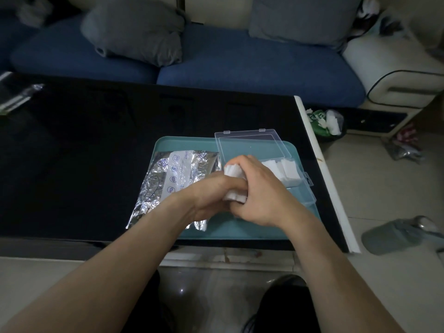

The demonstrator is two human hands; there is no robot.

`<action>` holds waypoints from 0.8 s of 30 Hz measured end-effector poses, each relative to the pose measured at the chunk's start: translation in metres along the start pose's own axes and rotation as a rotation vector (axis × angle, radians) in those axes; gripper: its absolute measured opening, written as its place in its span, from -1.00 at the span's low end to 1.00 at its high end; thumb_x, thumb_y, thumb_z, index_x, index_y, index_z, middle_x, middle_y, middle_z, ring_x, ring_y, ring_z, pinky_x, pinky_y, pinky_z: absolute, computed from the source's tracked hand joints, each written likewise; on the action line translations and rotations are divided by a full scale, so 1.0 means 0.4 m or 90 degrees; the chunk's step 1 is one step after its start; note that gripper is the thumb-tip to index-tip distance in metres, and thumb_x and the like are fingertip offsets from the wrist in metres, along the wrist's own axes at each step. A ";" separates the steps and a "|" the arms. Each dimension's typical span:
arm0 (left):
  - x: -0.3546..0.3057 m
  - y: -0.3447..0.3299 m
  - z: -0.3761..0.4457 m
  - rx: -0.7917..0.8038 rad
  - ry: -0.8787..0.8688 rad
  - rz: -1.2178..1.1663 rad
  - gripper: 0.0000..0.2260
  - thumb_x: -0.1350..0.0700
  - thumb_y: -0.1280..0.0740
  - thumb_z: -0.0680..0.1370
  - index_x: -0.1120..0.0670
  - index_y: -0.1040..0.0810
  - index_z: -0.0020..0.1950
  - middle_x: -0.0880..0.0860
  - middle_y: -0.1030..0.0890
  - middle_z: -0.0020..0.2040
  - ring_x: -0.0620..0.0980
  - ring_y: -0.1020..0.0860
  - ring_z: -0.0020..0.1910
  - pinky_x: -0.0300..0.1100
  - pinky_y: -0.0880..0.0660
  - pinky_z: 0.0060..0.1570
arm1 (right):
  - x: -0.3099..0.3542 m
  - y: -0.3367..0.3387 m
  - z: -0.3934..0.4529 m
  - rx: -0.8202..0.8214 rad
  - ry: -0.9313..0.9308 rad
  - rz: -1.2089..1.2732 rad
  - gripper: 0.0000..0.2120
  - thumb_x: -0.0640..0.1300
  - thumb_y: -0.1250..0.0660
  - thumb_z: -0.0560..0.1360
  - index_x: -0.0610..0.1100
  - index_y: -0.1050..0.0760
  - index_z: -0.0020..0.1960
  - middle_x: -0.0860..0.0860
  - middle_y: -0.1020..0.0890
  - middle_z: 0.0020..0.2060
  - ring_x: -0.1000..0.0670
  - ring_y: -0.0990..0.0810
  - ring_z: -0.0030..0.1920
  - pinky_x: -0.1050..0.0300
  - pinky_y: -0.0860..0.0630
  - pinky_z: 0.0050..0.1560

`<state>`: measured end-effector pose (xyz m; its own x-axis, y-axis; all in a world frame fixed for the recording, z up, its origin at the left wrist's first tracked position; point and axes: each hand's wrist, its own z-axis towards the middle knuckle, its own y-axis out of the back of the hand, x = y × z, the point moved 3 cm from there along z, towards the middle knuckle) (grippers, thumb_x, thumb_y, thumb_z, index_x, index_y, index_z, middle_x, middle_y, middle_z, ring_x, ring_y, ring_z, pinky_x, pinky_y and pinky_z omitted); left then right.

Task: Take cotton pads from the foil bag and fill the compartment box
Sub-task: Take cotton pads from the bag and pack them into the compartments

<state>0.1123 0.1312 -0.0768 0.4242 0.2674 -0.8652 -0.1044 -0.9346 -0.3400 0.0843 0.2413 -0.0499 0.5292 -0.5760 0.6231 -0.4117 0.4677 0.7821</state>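
Observation:
A stack of white cotton pads is held between both hands above the teal tray. My left hand grips the stack from the left, and my right hand curls round it from the right. The crinkled silver foil bag lies on the tray's left half, partly under my left wrist. The clear compartment box sits on the tray's right half with its lid open toward the back. White pads fill its far compartment; the nearer compartments are partly hidden by my right hand.
The tray rests on a black glossy table with a white right edge. A blue sofa with grey cushions stands behind. A bin with a green bag and a grey slipper are on the floor at right.

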 end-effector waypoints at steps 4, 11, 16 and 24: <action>-0.007 0.012 0.001 -0.047 0.007 0.017 -0.92 0.29 -0.32 0.53 0.23 -0.55 0.01 0.19 -0.59 -0.18 0.04 -0.59 -0.27 -0.14 -0.54 -0.27 | -0.021 0.020 -0.015 0.095 -0.077 0.069 -0.05 -0.05 -0.60 0.35 0.15 -0.11 0.56 0.15 -0.23 0.34 0.10 -0.52 0.16 0.23 -0.54 0.09; 0.007 0.018 -0.018 0.073 0.126 0.099 -0.87 0.39 -0.27 0.52 0.29 -0.48 0.05 0.23 -0.62 -0.18 0.04 -0.57 -0.35 -0.30 -0.41 -0.53 | -0.040 0.046 -0.012 0.127 -0.104 0.295 -0.52 -0.36 -0.44 0.40 -0.01 -0.54 0.25 0.10 -0.62 0.11 0.17 -0.63 0.02 0.22 -0.58 0.01; 0.008 0.002 -0.023 0.104 0.134 0.123 -0.83 0.43 -0.21 0.56 0.34 -0.48 0.12 0.24 -0.62 -0.13 0.03 -0.61 -0.30 -0.28 -0.51 -0.40 | -0.067 0.057 -0.009 0.056 -0.088 0.320 -0.82 -0.28 -0.49 0.48 -0.10 -0.58 0.01 0.01 -0.70 -0.05 0.03 -0.70 -0.05 0.03 -0.63 0.09; 0.015 0.066 -0.013 -0.101 0.133 0.449 -0.87 0.29 -0.23 0.60 0.32 -0.55 -0.01 0.21 -0.67 -0.24 0.04 -0.46 -0.53 -0.32 -0.28 -0.60 | -0.148 0.106 -0.005 -0.186 -0.293 0.504 -0.71 -0.33 -0.35 0.57 0.08 -0.60 0.03 -0.09 -0.66 0.08 -0.06 -0.69 0.00 0.15 -0.63 -0.18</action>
<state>0.1167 0.1072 -0.0892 0.4689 -0.4425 -0.7644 -0.2903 -0.8946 0.3398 0.0369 0.2965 -0.0534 -0.1912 -0.1990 0.9612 -0.2899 0.9470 0.1384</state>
